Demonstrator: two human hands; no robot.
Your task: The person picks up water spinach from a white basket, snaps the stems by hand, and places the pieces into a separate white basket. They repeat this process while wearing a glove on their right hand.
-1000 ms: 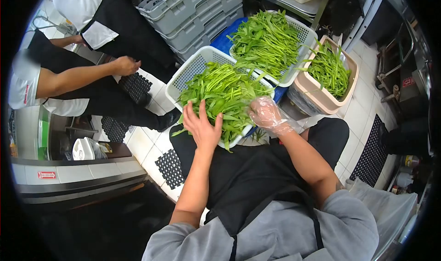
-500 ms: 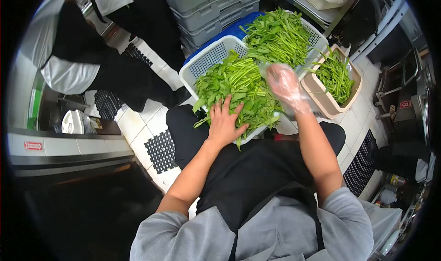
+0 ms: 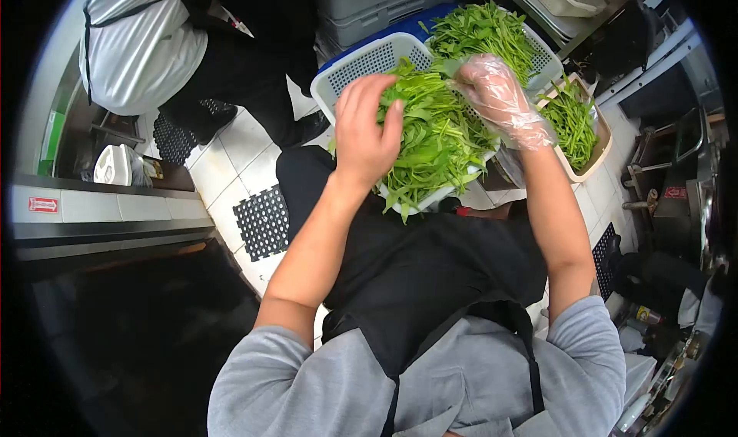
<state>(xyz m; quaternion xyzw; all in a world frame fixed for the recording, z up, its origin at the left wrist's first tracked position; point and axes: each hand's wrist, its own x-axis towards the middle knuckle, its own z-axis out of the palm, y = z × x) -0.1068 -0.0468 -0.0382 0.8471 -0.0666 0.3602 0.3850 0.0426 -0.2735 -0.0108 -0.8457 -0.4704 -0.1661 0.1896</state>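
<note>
Long-stemmed leafy greens fill a pale perforated plastic basket between my knees. My left hand, bare, is raised over the left side of this pile with its fingers apart and nothing in them. A clear plastic glove covers my right hand, whose fingers are curled closed above the pile's right side. A leaf shows at its fingertips; the rest of its grip is hidden. Behind, a second perforated basket holds more greens. On the right, cut green stems lie in a beige bin.
Stacked grey crates stand behind the baskets. Another person in a white top and dark apron is close on the left. Black perforated mats lie on the white tiled floor. Metal equipment lines the right side.
My left hand has lifted off the greens and moved up. My gloved right hand has turned and shifted slightly right and up. The other person has leaned further into view.
</note>
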